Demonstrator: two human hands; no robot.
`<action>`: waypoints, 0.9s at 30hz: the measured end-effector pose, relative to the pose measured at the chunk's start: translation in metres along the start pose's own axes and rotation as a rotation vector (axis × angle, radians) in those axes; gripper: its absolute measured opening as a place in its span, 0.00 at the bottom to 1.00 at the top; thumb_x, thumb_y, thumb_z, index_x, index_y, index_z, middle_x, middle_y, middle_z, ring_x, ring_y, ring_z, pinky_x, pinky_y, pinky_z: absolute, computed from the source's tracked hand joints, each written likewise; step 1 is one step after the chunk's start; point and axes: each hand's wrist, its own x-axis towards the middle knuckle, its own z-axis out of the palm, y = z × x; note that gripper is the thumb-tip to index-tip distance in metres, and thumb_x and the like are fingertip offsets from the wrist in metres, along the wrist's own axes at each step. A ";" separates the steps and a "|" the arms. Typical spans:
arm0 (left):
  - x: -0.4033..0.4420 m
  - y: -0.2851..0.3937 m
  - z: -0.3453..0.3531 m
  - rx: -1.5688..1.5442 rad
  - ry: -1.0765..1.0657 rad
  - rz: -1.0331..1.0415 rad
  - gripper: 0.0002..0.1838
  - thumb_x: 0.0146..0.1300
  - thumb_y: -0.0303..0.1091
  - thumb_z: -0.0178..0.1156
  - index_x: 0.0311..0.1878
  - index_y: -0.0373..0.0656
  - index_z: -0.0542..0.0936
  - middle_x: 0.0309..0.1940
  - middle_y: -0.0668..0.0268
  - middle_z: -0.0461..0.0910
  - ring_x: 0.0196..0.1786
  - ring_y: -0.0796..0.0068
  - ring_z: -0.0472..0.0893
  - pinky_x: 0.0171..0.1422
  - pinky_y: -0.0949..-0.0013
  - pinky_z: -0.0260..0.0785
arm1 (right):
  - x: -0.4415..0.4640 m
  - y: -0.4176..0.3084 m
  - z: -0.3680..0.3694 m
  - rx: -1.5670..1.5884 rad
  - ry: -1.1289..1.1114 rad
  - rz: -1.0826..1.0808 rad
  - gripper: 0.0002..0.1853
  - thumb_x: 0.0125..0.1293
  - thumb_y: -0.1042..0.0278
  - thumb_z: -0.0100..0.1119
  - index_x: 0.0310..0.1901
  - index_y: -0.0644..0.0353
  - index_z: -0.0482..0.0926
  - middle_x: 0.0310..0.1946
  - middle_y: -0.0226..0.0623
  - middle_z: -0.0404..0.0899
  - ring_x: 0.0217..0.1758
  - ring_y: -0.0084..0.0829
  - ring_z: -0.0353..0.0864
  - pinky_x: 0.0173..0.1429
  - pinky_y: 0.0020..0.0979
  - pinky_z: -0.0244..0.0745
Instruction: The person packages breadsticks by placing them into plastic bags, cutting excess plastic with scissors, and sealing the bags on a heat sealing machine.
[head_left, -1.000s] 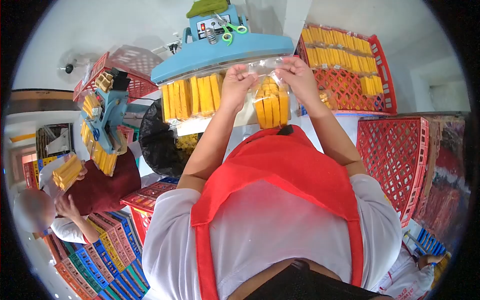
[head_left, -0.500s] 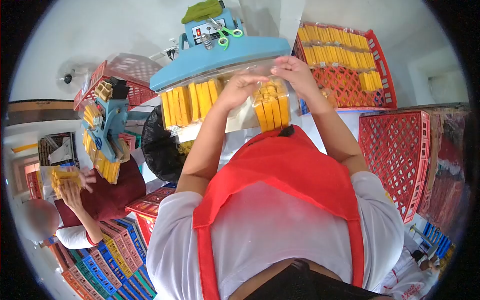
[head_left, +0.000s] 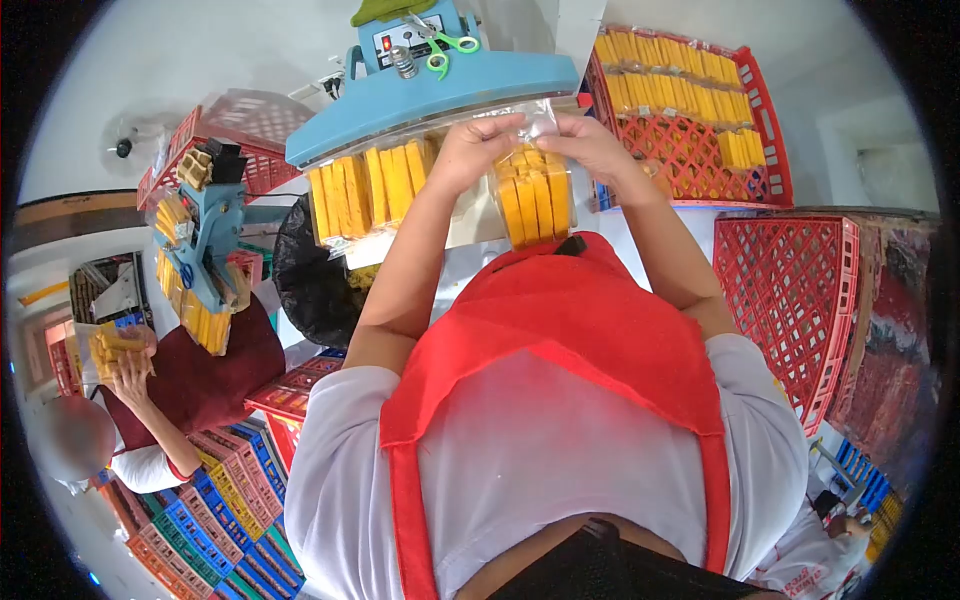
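A clear plastic bag of yellow sticks [head_left: 536, 200] hangs upright just above my red apron. My left hand [head_left: 474, 152] and my right hand [head_left: 594, 150] pinch the bag's clear top from either side, thumbs near each other. Right behind them runs the long blue bar of a sealing machine [head_left: 430, 98]. Two more bags of yellow sticks [head_left: 340, 198] [head_left: 396, 182] stand side by side along the bar, left of my left hand. Green-handled scissors [head_left: 438, 45] and a metal spring knob [head_left: 403, 62] are on top of the machine.
A red crate [head_left: 690, 150] with rows of bagged sticks is at upper right, above another red crate [head_left: 785, 300]. At left, a co-worker's hand [head_left: 130, 383] holds a bag beside a second blue machine [head_left: 212, 240]. A black bag [head_left: 312, 280] stands between.
My fingers were spread apart half a second ago and now close on the bag's top. The co-worker's bag has shifted. The whole view has tilted slightly, moving the machine up and left.
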 end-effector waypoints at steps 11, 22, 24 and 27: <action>0.019 -0.038 0.001 0.037 0.048 -0.071 0.15 0.56 0.32 0.54 0.47 0.36 0.74 0.32 0.69 0.76 0.33 0.83 0.71 0.40 0.79 0.64 | 0.013 0.059 -0.027 0.295 0.317 0.147 0.11 0.53 0.68 0.58 0.33 0.67 0.75 0.28 0.34 0.76 0.32 0.24 0.74 0.37 0.22 0.68; 0.021 -0.058 0.039 -0.287 0.330 -0.122 0.24 0.61 0.42 0.47 0.54 0.33 0.63 0.50 0.58 0.65 0.55 0.72 0.63 0.59 0.72 0.53 | 0.060 0.083 -0.041 0.504 0.438 0.258 0.09 0.54 0.74 0.55 0.36 0.70 0.73 0.33 0.41 0.75 0.33 0.31 0.76 0.38 0.29 0.71; 0.027 -0.053 0.036 -0.397 0.409 -0.167 0.21 0.61 0.40 0.48 0.51 0.34 0.66 0.44 0.61 0.67 0.51 0.72 0.66 0.57 0.73 0.55 | 0.066 0.070 -0.036 0.524 0.489 0.147 0.10 0.56 0.74 0.53 0.38 0.71 0.72 0.34 0.39 0.75 0.34 0.30 0.75 0.39 0.29 0.71; 0.043 -0.072 0.018 -0.523 0.316 -0.136 0.21 0.61 0.38 0.48 0.53 0.33 0.64 0.45 0.62 0.67 0.49 0.75 0.67 0.56 0.74 0.56 | 0.041 0.046 -0.011 0.358 0.507 0.037 0.11 0.58 0.72 0.51 0.41 0.68 0.71 0.36 0.36 0.74 0.36 0.26 0.74 0.41 0.27 0.70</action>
